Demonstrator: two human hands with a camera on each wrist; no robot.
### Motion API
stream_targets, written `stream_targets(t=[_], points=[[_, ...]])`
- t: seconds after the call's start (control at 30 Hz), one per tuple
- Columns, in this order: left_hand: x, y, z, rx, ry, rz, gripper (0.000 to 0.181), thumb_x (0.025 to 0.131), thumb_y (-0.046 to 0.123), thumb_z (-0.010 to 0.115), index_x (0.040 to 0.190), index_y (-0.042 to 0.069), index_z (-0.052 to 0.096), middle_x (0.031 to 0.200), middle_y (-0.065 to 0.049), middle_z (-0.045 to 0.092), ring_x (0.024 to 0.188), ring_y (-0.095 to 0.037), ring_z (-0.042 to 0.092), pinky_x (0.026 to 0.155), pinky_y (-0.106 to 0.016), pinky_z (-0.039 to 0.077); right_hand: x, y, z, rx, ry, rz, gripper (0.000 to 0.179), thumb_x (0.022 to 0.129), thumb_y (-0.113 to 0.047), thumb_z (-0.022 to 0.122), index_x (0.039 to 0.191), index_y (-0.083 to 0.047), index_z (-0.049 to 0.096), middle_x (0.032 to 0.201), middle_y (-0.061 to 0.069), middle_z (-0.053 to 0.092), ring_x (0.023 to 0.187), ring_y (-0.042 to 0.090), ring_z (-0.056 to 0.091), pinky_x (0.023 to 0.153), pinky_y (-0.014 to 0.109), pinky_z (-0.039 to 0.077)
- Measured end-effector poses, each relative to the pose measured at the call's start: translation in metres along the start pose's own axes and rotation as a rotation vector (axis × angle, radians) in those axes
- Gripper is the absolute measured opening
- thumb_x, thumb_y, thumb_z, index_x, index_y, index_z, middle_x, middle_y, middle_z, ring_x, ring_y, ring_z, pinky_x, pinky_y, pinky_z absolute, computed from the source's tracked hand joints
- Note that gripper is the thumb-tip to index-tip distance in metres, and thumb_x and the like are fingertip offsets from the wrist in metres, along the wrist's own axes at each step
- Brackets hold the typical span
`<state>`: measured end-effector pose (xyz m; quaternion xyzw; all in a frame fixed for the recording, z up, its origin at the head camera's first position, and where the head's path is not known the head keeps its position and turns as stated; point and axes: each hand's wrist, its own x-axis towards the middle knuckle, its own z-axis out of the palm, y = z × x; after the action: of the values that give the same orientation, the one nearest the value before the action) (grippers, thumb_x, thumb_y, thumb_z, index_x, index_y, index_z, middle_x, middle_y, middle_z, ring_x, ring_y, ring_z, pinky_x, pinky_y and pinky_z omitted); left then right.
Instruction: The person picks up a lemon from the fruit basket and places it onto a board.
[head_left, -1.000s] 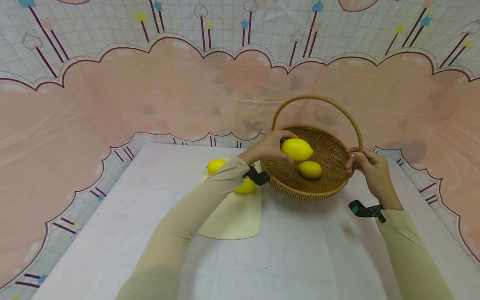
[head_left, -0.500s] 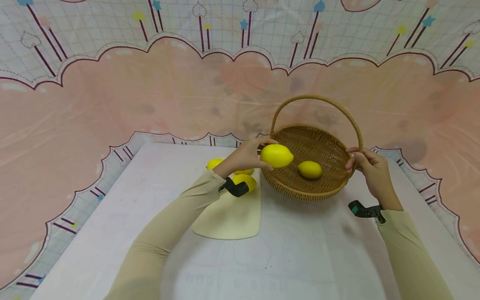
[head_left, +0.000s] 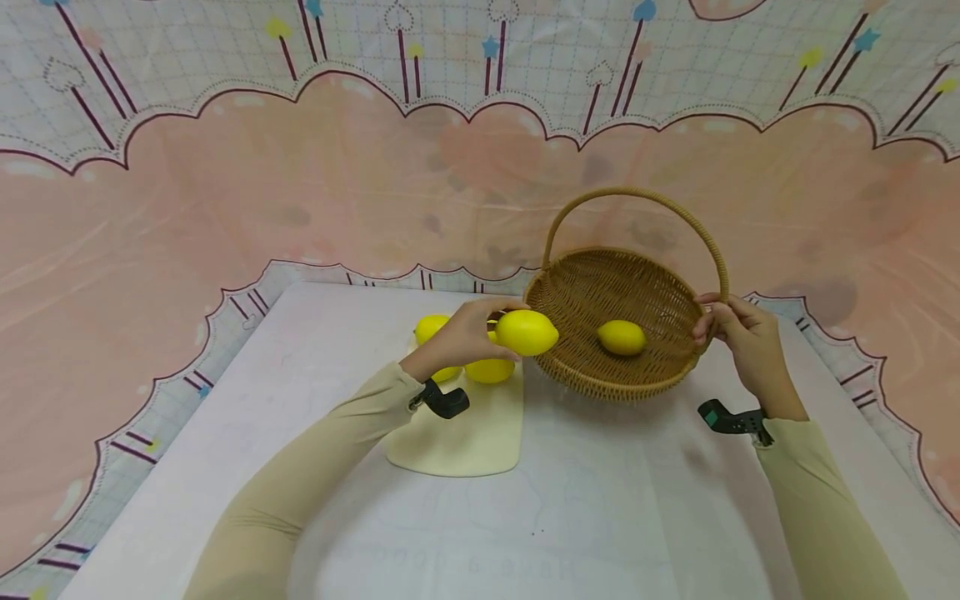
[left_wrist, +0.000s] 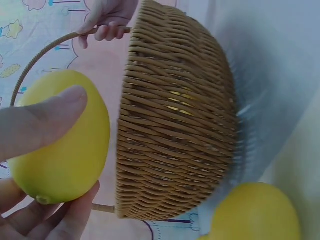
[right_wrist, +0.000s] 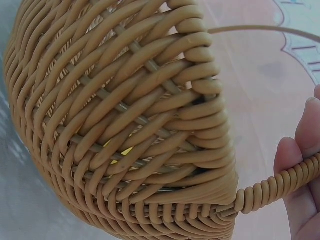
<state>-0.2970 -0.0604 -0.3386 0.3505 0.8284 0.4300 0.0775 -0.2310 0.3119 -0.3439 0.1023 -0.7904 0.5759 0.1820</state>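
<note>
My left hand [head_left: 459, 340] grips a yellow lemon [head_left: 528, 333] between thumb and fingers, raised just left of the wicker basket [head_left: 577, 287]. In the left wrist view the thumb lies across the near side of this lemon [left_wrist: 75, 145], with fingertips under its end. My right hand [head_left: 750, 342] holds the foot of the basket's arched handle [right_wrist: 270, 192] at the right rim. Inside the basket lies one lemon [head_left: 622, 338]. Several more lemons [head_left: 490, 371] sit on a cream board [head_left: 457, 446], partly hidden behind my left hand.
A white-covered table [head_left: 600, 500] bears the board and the basket. Behind it hangs a pink patterned cloth [head_left: 375, 192]. Both wrists carry small black cameras, the left one [head_left: 446, 402] overlapping the board in the head view.
My left hand has drawn the lemon from over the basket leftward and down, toward the board. The right hand stays on the handle, and the basket has not moved.
</note>
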Motion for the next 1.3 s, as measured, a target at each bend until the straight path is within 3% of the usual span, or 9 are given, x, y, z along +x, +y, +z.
stream_targets(t=[0.27, 0.67, 0.83, 1.3], points=[[-0.019, -0.010, 0.008, -0.048, 0.014, -0.053, 0.067, 0.070, 0.007, 0.081, 0.131, 0.005, 0.053, 0.132, -0.010, 0.055, 0.115, -0.024, 0.055, 0.101, -0.036, 0.047, 0.000, -0.001, -0.001, 0.053, -0.009, -0.014, 0.021, 0.098, -0.018, 0.048, 0.107, -0.006, 0.063, 0.069, -0.006, 0.064, 0.062, 0.006, 0.061, 0.067, 0.012, 0.054], [-0.045, -0.027, 0.024, 0.009, -0.002, -0.054, 0.067, 0.067, 0.008, 0.083, 0.128, 0.002, 0.056, 0.130, -0.012, 0.058, 0.115, -0.027, 0.056, 0.097, -0.036, 0.050, -0.002, -0.001, -0.003, 0.079, -0.019, -0.016, 0.022, 0.097, -0.020, 0.049, 0.107, -0.006, 0.063, 0.069, -0.004, 0.065, 0.061, 0.007, 0.061, 0.066, 0.013, 0.054], [-0.055, -0.033, 0.030, 0.044, -0.024, -0.082, 0.065, 0.067, 0.012, 0.084, 0.127, 0.006, 0.057, 0.127, -0.009, 0.060, 0.113, -0.024, 0.057, 0.097, -0.036, 0.050, -0.004, -0.002, -0.003, 0.099, -0.024, -0.007, 0.020, 0.097, -0.018, 0.049, 0.107, -0.008, 0.063, 0.069, -0.004, 0.065, 0.062, 0.007, 0.061, 0.066, 0.013, 0.054], [-0.070, -0.045, 0.034, 0.132, -0.070, -0.111, 0.063, 0.067, 0.018, 0.085, 0.124, 0.007, 0.059, 0.121, -0.007, 0.063, 0.109, -0.022, 0.058, 0.094, -0.036, 0.051, -0.006, 0.001, -0.005, 0.072, -0.028, -0.017, 0.022, 0.098, -0.020, 0.049, 0.108, -0.006, 0.062, 0.069, -0.005, 0.064, 0.062, 0.006, 0.061, 0.067, 0.012, 0.054]])
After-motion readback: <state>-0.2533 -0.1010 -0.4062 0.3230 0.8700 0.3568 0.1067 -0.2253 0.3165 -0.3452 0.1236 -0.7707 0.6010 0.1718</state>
